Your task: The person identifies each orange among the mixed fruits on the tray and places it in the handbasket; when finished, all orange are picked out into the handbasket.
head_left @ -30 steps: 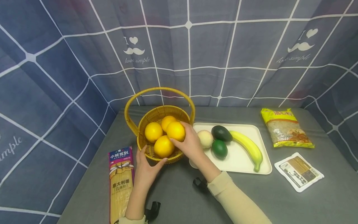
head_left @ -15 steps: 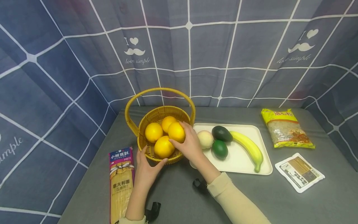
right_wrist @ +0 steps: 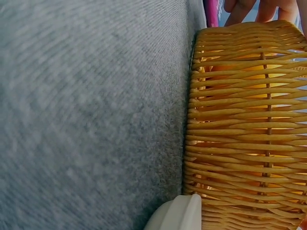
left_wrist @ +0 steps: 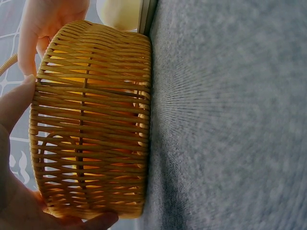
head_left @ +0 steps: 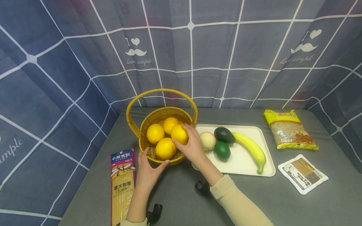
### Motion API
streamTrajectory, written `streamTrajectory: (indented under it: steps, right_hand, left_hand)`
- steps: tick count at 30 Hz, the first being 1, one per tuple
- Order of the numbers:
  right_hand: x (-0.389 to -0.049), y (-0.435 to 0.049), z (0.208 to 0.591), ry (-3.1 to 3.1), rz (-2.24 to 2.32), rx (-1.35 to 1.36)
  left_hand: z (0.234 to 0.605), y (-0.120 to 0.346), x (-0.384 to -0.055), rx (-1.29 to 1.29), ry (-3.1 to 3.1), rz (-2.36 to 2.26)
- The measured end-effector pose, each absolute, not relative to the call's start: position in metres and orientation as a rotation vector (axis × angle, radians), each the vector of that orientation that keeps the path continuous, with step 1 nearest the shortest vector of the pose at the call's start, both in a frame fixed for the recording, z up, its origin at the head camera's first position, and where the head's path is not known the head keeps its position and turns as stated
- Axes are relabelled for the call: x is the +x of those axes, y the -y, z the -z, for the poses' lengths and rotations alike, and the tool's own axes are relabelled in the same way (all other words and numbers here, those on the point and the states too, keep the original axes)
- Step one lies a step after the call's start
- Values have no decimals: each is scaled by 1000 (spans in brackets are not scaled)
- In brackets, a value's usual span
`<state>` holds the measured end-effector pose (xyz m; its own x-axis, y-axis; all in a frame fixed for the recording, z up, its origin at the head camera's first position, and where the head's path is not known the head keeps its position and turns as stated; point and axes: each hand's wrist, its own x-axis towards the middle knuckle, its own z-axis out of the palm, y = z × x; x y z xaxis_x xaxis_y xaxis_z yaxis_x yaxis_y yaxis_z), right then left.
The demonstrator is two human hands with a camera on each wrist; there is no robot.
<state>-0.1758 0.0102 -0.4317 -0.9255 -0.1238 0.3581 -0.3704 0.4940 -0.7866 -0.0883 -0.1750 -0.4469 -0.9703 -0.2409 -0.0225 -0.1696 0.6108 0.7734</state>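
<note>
A woven basket (head_left: 152,116) with a tall handle stands upright on the table and contains several oranges (head_left: 165,148). My left hand (head_left: 148,175) grips its near left side; in the left wrist view the thumb lies at the rim and a finger reaches round the wicker wall (left_wrist: 110,120). Inside the basket's right part, my right hand (head_left: 195,147) holds one orange (head_left: 179,135) between thumb and fingers, close beside the others. Whether this orange bears on the basket floor is hidden. In the right wrist view only the wicker side (right_wrist: 240,120) shows, not the held orange.
Right of the basket lies a cream tray (head_left: 240,168) with a pale round fruit (head_left: 207,140), two dark green fruits (head_left: 222,150) and a banana (head_left: 251,147). A pasta packet (head_left: 123,185) lies left, a yellow bag (head_left: 291,129) and a white packet (head_left: 303,173) far right.
My right hand and its orange have shifted very slightly down and to the right inside the basket. My left hand keeps its place on the basket.
</note>
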Motion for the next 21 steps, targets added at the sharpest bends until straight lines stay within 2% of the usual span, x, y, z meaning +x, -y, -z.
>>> streamTrajectory:
  steps: [21]
  right_hand:
    - [-176,-22,428,2489,-1418,467]
  left_hand:
    - [447,173,-93,330,2746,1320]
